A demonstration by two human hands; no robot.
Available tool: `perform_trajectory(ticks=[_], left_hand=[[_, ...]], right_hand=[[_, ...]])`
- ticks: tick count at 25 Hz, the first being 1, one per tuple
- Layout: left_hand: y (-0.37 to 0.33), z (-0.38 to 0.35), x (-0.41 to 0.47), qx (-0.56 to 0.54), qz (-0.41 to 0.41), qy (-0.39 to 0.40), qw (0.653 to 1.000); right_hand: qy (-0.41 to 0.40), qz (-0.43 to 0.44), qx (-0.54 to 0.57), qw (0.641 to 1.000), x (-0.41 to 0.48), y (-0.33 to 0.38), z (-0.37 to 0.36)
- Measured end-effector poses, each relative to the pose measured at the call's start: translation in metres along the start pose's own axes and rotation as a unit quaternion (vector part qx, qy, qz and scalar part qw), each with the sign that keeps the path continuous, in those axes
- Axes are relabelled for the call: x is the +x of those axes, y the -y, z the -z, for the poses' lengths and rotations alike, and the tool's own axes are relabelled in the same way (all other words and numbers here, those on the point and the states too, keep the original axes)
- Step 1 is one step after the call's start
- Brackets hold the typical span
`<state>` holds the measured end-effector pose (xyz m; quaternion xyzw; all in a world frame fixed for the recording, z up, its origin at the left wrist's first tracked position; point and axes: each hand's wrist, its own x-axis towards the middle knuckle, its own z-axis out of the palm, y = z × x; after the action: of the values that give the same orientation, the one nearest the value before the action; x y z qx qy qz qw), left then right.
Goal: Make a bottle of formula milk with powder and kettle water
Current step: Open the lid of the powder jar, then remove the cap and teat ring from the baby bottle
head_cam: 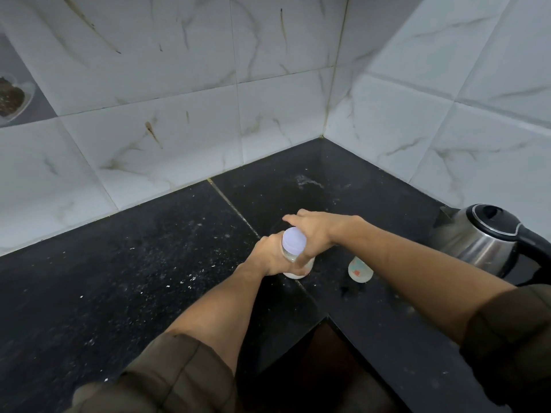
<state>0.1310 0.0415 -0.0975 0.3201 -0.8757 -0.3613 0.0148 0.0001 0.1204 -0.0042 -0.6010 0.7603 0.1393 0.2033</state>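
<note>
A clear baby bottle [293, 248] with a pale lilac top stands upright on the black counter [149, 278], white milk showing at its base. My left hand [268, 257] wraps around the bottle's body from the left. My right hand [310, 231] reaches over it from the right, thumb on the bottle's side below the top and fingers spread behind it. A small translucent cap [360, 269] with coloured print stands on the counter just right of the bottle. The steel kettle [477, 239] with black lid and handle sits at the far right.
White marbled tile walls [179, 114] meet in a corner behind the counter. White specks lie scattered on the counter, with a wet smear [307, 181] near the corner. A dish with dark contents [12, 98] sits in a niche at the upper left. The counter edge drops off near me.
</note>
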Motion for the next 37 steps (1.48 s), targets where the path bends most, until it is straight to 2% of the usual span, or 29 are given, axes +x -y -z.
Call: perform_trajectory(ticks=[4, 8, 11, 13, 15, 18, 20, 24, 28, 34, 37], left_hand=[[0.003, 0.000, 0.000, -0.031, 0.008, -0.001, 0.999], [0.003, 0.001, -0.002, -0.040, 0.006, 0.003, 0.999], [0.005, 0.002, -0.002, -0.044, -0.005, 0.009, 0.999], [0.009, 0.005, -0.003, -0.051, -0.009, 0.027, 0.998], [0.018, 0.010, -0.003, -0.036, 0.003, 0.040, 0.999], [0.030, 0.022, 0.000, -0.007, 0.011, 0.030, 0.999], [0.037, 0.030, -0.003, -0.003, -0.002, -0.011, 1.000], [0.047, 0.040, 0.006, 0.025, -0.039, -0.142, 0.989], [0.045, 0.042, 0.023, 0.045, -0.045, -0.171, 0.983], [0.021, 0.041, 0.039, 0.059, -0.068, -0.180, 0.980], [-0.005, 0.045, 0.049, 0.067, -0.094, -0.207, 0.972]], right_hand=[[-0.027, 0.031, 0.020, 0.999, -0.002, 0.002, 0.003], [-0.097, 0.062, 0.127, 0.985, -0.004, -0.016, 0.019], [-0.213, 0.009, 0.231, 0.949, 0.001, -0.033, 0.023], [-0.243, -0.046, 0.292, 0.924, 0.007, -0.040, 0.018], [-0.233, -0.073, 0.314, 0.918, 0.015, -0.044, 0.012], [-0.203, -0.087, 0.294, 0.930, 0.034, -0.051, 0.004], [-0.174, -0.100, 0.267, 0.943, 0.045, -0.055, -0.001], [-0.109, -0.106, 0.231, 0.961, 0.074, -0.063, -0.010], [-0.063, -0.095, 0.182, 0.977, 0.097, -0.066, -0.020], [-0.039, -0.081, 0.165, 0.982, 0.098, -0.071, -0.024], [-0.074, -0.090, 0.177, 0.977, 0.075, -0.085, -0.007]])
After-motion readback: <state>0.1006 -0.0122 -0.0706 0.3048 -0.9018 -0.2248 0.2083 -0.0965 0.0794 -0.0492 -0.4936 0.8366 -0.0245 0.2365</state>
